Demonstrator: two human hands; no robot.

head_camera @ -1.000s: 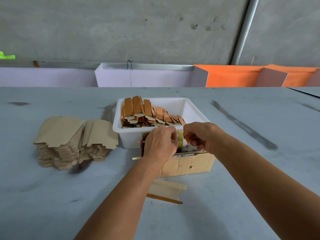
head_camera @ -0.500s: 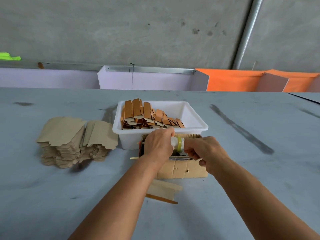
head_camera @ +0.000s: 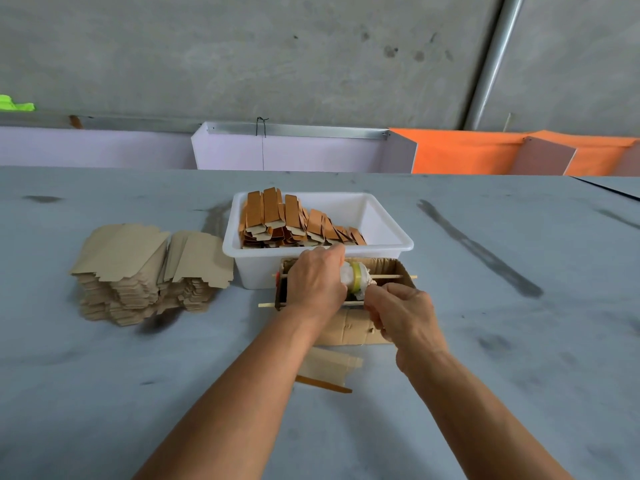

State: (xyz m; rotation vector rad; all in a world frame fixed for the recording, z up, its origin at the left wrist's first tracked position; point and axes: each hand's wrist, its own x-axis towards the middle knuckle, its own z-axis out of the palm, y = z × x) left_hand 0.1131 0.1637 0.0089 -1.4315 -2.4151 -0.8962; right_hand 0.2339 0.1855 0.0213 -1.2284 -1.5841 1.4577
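A small open cardboard box (head_camera: 349, 329) sits in front of me with two thin wooden sticks (head_camera: 388, 277) pushed through it. A white roll with a yellow-green band (head_camera: 356, 275) rides on the far stick. My left hand (head_camera: 315, 280) grips the roll's left part from above. My right hand (head_camera: 401, 313) is curled just right of the roll and pinches something white at its near end; what exactly it pinches is hidden by the fingers. A flat folded carton piece (head_camera: 329, 370) lies on the table under my left forearm.
A white plastic tub (head_camera: 391, 233) behind the box holds several folded brown cartons (head_camera: 291, 223). A pile of flat tan carton blanks (head_camera: 145, 268) lies at left. The grey table (head_camera: 519, 341) ends at lilac and orange dividers (head_camera: 460, 152) under a concrete wall.
My right hand has drawn back toward me, from beside the roll to the box's near edge. My left hand has stayed on the roll. The view has tilted slightly.
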